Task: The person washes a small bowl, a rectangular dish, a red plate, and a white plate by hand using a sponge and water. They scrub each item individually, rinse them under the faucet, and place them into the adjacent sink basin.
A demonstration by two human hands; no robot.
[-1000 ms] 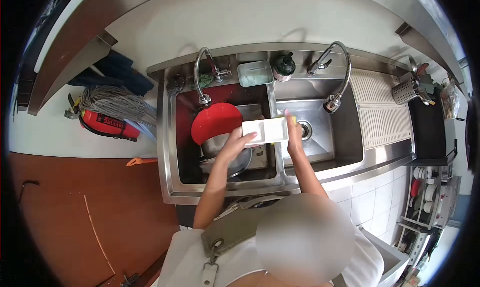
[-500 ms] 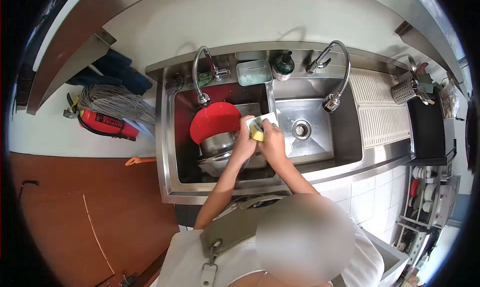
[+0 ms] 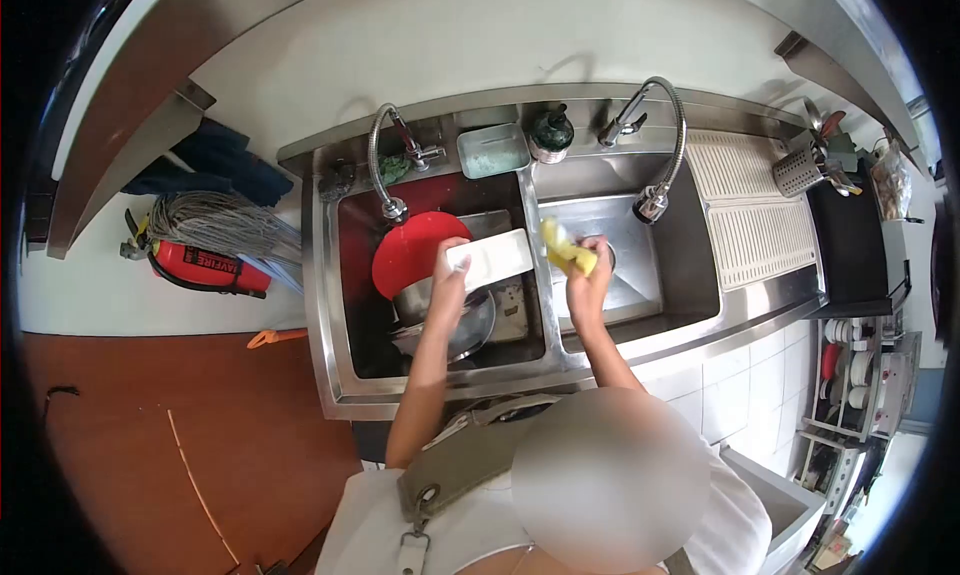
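Note:
My left hand (image 3: 449, 283) grips the left end of a white rectangular dish (image 3: 497, 260), held above the left sink basin. In my right hand (image 3: 587, 293) is a yellow sponge (image 3: 568, 252), pinched over the right basin's left side and blurred at its upper end. Beneath my left hand, a red bowl (image 3: 415, 250) lies in the left basin. A metal pot (image 3: 410, 300) and a clear bowl or lid (image 3: 478, 325) are close by, partly hidden by my left forearm.
Two flexible faucets (image 3: 394, 207) (image 3: 652, 203) arch over the basins. On the back ledge stand a clear tray (image 3: 493, 153) and a green bottle (image 3: 552, 135). A cream drying rack (image 3: 760, 245) and a utensil holder (image 3: 797, 175) are at right. A fire extinguisher (image 3: 205, 268) lies left.
My hands have separated. The white dish has turned and stays with my left hand, while my right hand has moved right with the sponge. The view has shifted slightly.

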